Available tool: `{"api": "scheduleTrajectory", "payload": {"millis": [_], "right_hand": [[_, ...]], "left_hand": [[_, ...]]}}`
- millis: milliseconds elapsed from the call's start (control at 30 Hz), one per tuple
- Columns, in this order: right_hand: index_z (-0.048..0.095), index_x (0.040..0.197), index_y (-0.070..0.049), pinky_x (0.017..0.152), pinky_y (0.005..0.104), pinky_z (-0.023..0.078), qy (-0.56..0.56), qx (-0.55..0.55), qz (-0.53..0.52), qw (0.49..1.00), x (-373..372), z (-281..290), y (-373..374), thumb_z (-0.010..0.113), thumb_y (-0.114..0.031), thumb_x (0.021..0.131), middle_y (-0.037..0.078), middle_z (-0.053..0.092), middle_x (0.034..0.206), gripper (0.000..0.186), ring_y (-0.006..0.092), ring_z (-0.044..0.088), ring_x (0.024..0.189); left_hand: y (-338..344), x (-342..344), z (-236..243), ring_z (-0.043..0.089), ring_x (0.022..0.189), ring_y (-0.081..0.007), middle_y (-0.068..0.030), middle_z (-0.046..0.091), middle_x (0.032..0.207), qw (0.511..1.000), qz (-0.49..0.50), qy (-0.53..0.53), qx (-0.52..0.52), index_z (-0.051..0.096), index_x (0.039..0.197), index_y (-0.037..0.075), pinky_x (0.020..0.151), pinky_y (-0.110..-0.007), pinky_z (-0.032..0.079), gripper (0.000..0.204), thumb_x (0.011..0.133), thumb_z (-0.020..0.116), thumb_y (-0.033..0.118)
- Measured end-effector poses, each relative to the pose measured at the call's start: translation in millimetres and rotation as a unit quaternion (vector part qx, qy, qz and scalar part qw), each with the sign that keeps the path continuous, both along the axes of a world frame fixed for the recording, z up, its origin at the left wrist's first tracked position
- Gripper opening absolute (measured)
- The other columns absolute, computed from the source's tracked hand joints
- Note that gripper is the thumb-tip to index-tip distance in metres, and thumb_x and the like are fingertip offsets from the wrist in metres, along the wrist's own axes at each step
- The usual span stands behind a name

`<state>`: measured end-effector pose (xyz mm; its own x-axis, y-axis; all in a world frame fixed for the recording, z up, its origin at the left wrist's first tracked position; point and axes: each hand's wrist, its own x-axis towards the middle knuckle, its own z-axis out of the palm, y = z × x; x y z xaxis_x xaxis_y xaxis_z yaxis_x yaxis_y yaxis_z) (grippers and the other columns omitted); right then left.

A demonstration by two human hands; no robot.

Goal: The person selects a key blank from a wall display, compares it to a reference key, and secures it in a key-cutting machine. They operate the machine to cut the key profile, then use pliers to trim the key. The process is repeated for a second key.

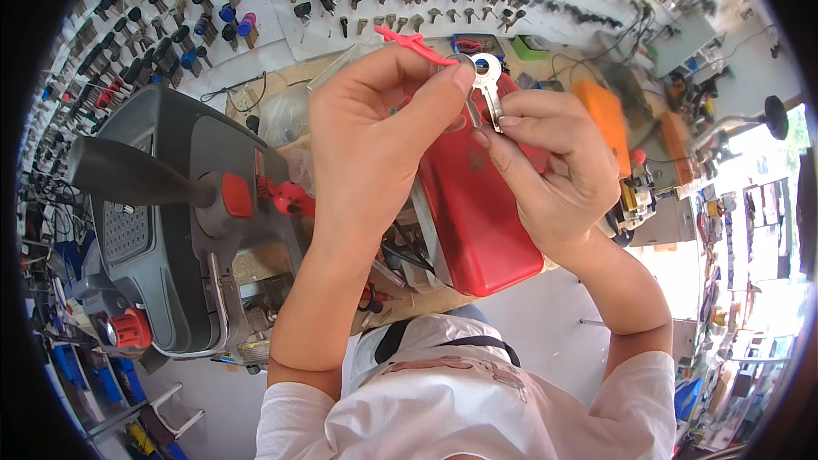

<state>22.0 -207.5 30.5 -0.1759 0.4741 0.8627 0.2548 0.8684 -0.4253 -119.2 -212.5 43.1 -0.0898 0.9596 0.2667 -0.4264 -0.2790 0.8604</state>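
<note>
The white shirt (477,405) lay closest to my camera; beyond it, both hands were raised over the red casing (481,221). I saw the left hand (383,119) pinching a bright key (490,92) and a second key (474,111) near their heads, thumb against forefinger, while the right hand (562,158) pinched them near the tips between thumb and finger. My worry was those small contacts: a loosened thumb could have let one key pivot against the other, or dropped it onto the casing. The red strip (413,41) jutting above the left fingers might have added an awkward pull, though I could not tell whether it was attached. The bright key looked silvery and shiny, with a round, holed head and a slim blade; the second seemed duller, its head partly hidden by the thumb.
</note>
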Motion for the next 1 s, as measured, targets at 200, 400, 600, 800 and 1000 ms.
{"api": "scheduleTrajectory", "payload": {"millis": [200,400,600,800,1000], "right_hand": [[0.057,0.078,0.002,0.061,0.0272,0.047,0.032,-0.014,0.003,0.999,0,-5,-1,0.070,0.010,0.061,0.011,0.059,0.077,0.023,0.0209,0.058,0.070],[0.054,0.085,0.004,0.067,0.0262,0.047,-0.017,-0.012,0.019,1.000,8,-8,1,0.065,0.013,0.066,0.015,0.057,0.087,0.024,0.0186,0.057,0.075],[0.060,0.079,0.001,0.063,0.0267,0.048,0.047,-0.075,0.003,0.996,2,-7,-2,0.070,0.007,0.063,0.010,0.061,0.078,0.020,0.0196,0.059,0.071],[0.058,0.085,0.003,0.066,0.0256,0.049,0.092,-0.166,0.048,0.981,7,-10,-3,0.065,0.008,0.069,0.010,0.061,0.086,0.017,0.0162,0.060,0.075],[0.049,0.104,0.006,0.069,0.0244,0.050,0.208,-0.364,0.160,0.894,4,0,-2,0.059,0.005,0.078,0.013,0.059,0.091,0.028,0.0141,0.060,0.076]], "left_hand": [[5,2,-4,0.049,0.061,-0.0026,-0.0005,0.058,0.067,1.000,-0.004,-0.001,0.008,0.061,0.074,-0.002,0.055,-0.017,0.039,0.007,0.077,0.063,0.004],[10,1,-7,0.050,0.061,-0.0024,-0.0005,0.059,0.068,1.000,-0.017,0.006,0.007,0.061,0.074,-0.001,0.055,-0.016,0.039,0.007,0.077,0.063,0.004],[14,2,-9,0.051,0.062,-0.0028,-0.0014,0.060,0.069,0.999,-0.036,-0.014,0.002,0.061,0.075,-0.002,0.057,-0.016,0.041,0.005,0.077,0.064,0.003],[15,4,-8,0.052,0.062,-0.0035,-0.0020,0.060,0.070,0.999,-0.041,-0.016,-0.011,0.062,0.077,-0.003,0.056,-0.017,0.042,0.005,0.077,0.063,0.002],[20,1,-10,0.053,0.062,-0.0038,-0.0023,0.060,0.069,1.000,-0.026,0.002,-0.010,0.062,0.078,-0.003,0.055,-0.017,0.042,0.006,0.077,0.064,0.003]]}}
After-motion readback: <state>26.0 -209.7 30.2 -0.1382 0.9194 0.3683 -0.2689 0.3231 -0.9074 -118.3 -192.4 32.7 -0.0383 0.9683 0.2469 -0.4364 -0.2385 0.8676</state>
